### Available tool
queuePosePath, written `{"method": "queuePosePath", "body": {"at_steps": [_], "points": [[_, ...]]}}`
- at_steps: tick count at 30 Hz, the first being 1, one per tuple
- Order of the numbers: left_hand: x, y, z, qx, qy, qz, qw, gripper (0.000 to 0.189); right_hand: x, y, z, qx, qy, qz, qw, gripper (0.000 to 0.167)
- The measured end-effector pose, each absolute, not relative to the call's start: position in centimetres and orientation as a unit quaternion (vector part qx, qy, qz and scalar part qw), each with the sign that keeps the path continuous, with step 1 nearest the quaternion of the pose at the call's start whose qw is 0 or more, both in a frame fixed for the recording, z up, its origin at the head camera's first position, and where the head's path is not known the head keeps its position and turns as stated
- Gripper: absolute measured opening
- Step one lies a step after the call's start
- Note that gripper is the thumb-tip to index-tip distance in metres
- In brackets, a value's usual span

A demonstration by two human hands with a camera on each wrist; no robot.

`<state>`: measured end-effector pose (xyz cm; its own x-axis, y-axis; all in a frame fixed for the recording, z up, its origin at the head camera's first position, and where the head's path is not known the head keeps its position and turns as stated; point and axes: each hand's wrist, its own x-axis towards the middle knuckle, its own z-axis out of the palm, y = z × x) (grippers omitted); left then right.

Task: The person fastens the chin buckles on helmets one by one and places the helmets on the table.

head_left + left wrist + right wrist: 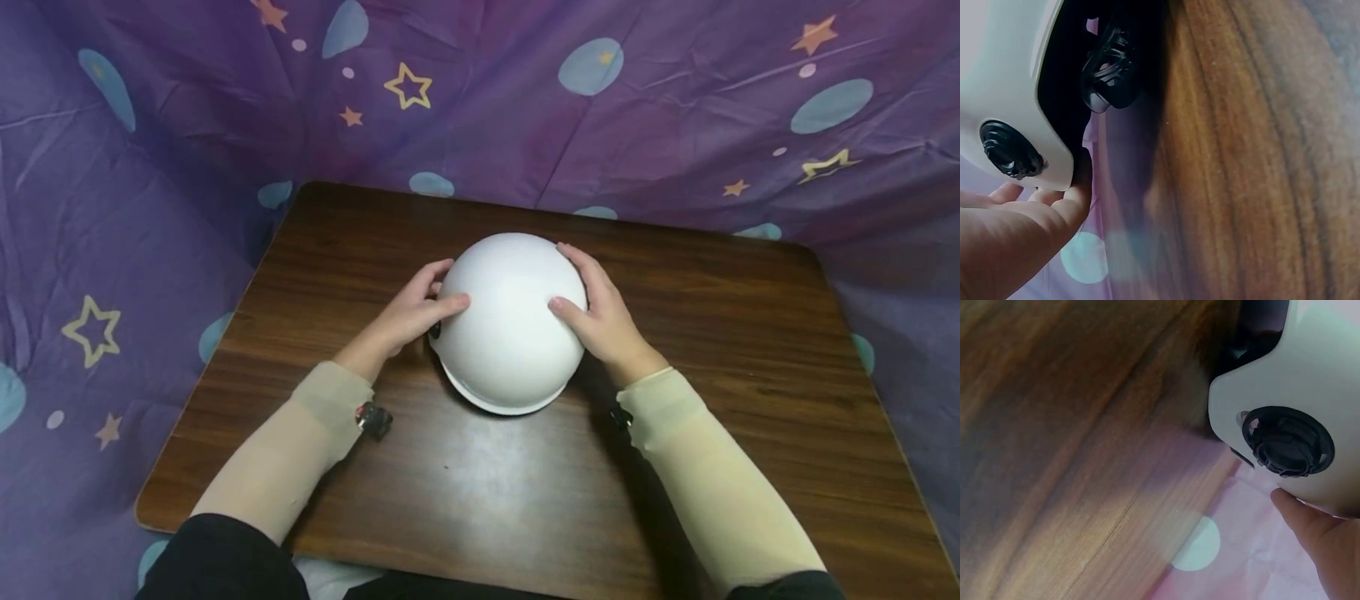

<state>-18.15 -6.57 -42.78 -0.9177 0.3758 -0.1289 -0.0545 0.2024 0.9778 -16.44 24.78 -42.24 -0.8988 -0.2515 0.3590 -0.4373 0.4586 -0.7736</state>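
A white, smooth, round helmet (513, 329) is held between both hands over the middle of the table. My left hand (416, 304) grips its left side, thumb on the shell, and in the left wrist view its fingers (1077, 199) curl round the lower edge. The right hand (603, 312) grips the opposite side, thumb on the shell and fingers spread toward the far side. Each wrist view shows a black round knob, the left knob (1010, 150) and the right knob (1288, 441), on the helmet's side. Inside the dark opening a black ridged part (1113, 72) shows. Most of the interior is hidden.
The brown wood-grain table (360, 508) has rounded corners. A purple curtain (480, 108) with stars and blue ovals hangs behind it and along both sides. Small dark wrist devices, such as the left device (375, 419), sit on both sleeves.
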Motion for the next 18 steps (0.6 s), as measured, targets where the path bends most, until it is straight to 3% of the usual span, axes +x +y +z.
{"method": "queuePosePath", "body": {"at_steps": [18], "points": [[-18.2,-6.2,-41.6,0.130,0.754,0.633,0.122,0.069,-16.6,25.7,-42.8,0.209,-0.819,0.524,0.105,0.070]]}}
